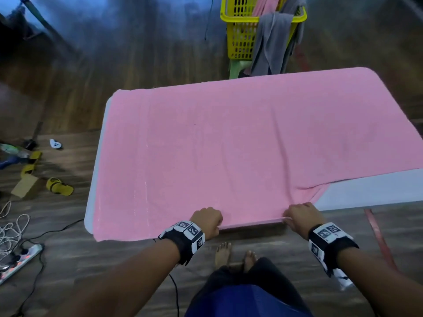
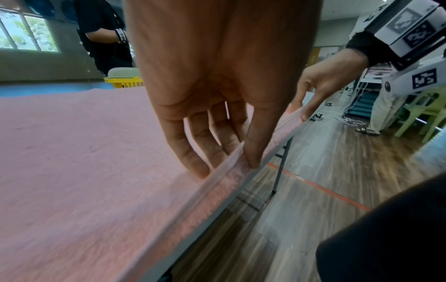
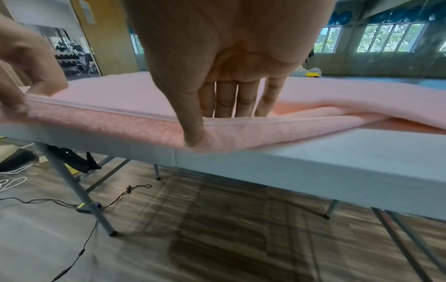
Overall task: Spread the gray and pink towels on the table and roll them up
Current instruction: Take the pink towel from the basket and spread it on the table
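Pinching pink towel (image 1: 229, 145) hem, both hands (image 1: 251, 219)

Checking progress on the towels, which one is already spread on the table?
The pink towel: it lies flat over the table, both hands pinching its near edge. The gray towel hangs from the yellow basket.

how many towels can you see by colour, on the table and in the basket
pink: 2, the pink towel spread on the table, pinched at its near edge by the left hand and right hand, and the pink towel in the basket
gray: 1, the gray towel hanging over the yellow basket rim
total: 3
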`<action>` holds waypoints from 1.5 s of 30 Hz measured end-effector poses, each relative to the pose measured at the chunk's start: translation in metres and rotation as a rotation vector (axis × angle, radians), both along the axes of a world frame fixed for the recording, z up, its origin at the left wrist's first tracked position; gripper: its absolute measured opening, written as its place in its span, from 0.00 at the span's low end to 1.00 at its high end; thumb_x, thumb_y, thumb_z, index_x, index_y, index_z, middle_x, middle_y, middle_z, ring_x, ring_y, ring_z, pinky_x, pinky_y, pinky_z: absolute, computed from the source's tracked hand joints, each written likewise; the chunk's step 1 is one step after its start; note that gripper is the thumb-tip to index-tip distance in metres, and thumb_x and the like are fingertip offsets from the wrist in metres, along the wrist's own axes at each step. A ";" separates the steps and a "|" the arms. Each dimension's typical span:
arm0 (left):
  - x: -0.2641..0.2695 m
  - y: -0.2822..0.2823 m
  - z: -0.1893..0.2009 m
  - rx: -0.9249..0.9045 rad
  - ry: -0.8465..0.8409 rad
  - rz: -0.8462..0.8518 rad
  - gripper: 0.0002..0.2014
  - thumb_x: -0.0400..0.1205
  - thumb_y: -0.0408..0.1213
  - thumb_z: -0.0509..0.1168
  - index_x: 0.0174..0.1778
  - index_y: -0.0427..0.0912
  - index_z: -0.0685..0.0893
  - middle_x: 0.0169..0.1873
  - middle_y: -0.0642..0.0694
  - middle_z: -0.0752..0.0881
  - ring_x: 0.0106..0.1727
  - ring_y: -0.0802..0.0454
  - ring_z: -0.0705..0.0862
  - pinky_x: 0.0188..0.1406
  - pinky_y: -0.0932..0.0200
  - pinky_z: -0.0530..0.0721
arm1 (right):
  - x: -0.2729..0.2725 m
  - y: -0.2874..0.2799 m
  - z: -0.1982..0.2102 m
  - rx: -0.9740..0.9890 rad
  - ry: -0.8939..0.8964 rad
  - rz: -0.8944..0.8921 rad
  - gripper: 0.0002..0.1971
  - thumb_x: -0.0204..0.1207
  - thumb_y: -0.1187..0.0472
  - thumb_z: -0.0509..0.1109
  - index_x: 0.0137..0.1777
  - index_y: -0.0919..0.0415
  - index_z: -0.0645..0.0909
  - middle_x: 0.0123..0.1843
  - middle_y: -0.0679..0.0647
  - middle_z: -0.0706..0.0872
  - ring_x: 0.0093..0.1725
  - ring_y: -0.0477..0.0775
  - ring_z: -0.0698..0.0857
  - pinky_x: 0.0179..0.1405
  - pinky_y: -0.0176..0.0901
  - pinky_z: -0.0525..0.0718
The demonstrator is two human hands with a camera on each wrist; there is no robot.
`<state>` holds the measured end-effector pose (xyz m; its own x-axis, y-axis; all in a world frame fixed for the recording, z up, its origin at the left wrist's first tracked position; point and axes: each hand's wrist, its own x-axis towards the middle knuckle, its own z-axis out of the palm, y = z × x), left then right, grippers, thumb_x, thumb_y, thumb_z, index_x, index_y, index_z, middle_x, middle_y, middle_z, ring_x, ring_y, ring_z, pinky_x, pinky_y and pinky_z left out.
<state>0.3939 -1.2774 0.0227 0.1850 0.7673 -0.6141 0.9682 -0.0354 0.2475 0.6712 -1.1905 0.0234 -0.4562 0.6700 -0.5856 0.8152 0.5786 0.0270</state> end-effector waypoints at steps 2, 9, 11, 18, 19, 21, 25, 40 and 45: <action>0.012 0.006 -0.002 0.061 -0.036 -0.033 0.10 0.79 0.40 0.65 0.52 0.39 0.81 0.53 0.41 0.82 0.54 0.41 0.81 0.46 0.53 0.76 | 0.012 0.001 0.000 -0.012 0.024 -0.011 0.14 0.83 0.49 0.58 0.55 0.50 0.84 0.57 0.49 0.86 0.56 0.54 0.83 0.57 0.45 0.73; 0.128 0.050 -0.016 0.093 -0.231 -0.089 0.17 0.77 0.45 0.68 0.58 0.40 0.79 0.54 0.39 0.80 0.55 0.40 0.79 0.49 0.48 0.77 | 0.022 0.008 -0.008 -0.068 0.129 -0.039 0.13 0.81 0.50 0.60 0.56 0.50 0.85 0.57 0.52 0.85 0.56 0.58 0.82 0.55 0.48 0.77; 0.149 0.056 -0.017 0.098 -0.205 -0.062 0.09 0.79 0.38 0.65 0.54 0.40 0.82 0.52 0.38 0.84 0.53 0.37 0.82 0.48 0.47 0.78 | 0.028 0.014 -0.009 -0.099 0.143 -0.001 0.13 0.81 0.49 0.61 0.54 0.50 0.85 0.56 0.54 0.86 0.55 0.60 0.83 0.52 0.49 0.77; 0.153 0.055 -0.012 0.024 -0.007 0.052 0.09 0.78 0.35 0.62 0.52 0.41 0.82 0.56 0.39 0.83 0.58 0.38 0.80 0.54 0.52 0.76 | 0.126 0.062 0.000 -0.109 0.165 0.058 0.14 0.82 0.49 0.60 0.55 0.54 0.84 0.58 0.54 0.85 0.57 0.61 0.82 0.54 0.48 0.77; 0.157 0.054 -0.011 0.019 0.018 0.078 0.08 0.78 0.36 0.62 0.51 0.41 0.82 0.55 0.40 0.83 0.58 0.39 0.80 0.53 0.53 0.76 | 0.146 0.070 0.002 -0.113 0.164 0.047 0.14 0.82 0.49 0.59 0.55 0.54 0.84 0.58 0.54 0.85 0.57 0.60 0.82 0.54 0.48 0.76; 0.175 0.053 -0.006 0.058 0.061 0.105 0.09 0.78 0.36 0.62 0.53 0.40 0.81 0.55 0.40 0.82 0.57 0.39 0.79 0.52 0.52 0.76 | 0.181 0.080 0.002 -0.121 0.181 -0.001 0.14 0.82 0.49 0.59 0.54 0.53 0.85 0.58 0.53 0.85 0.56 0.59 0.83 0.53 0.47 0.77; 0.249 0.073 -0.008 0.230 -0.027 0.072 0.21 0.78 0.44 0.67 0.65 0.41 0.75 0.60 0.41 0.76 0.60 0.42 0.74 0.56 0.46 0.76 | 0.213 0.087 -0.001 -0.139 0.272 -0.039 0.13 0.82 0.50 0.62 0.53 0.53 0.86 0.55 0.53 0.86 0.54 0.59 0.84 0.51 0.49 0.80; 0.325 0.109 -0.010 0.151 -0.066 0.084 0.10 0.78 0.31 0.61 0.54 0.38 0.81 0.52 0.40 0.82 0.53 0.40 0.80 0.45 0.52 0.75 | 0.321 0.136 -0.019 -0.076 0.152 -0.093 0.11 0.82 0.51 0.61 0.56 0.51 0.84 0.57 0.51 0.84 0.56 0.56 0.82 0.51 0.46 0.79; 0.371 0.142 -0.011 0.205 -0.235 0.044 0.19 0.81 0.43 0.66 0.66 0.41 0.74 0.60 0.41 0.78 0.59 0.42 0.75 0.56 0.48 0.76 | 0.318 0.137 -0.020 -0.062 0.177 -0.075 0.12 0.82 0.51 0.62 0.57 0.52 0.85 0.57 0.51 0.84 0.55 0.56 0.82 0.50 0.45 0.79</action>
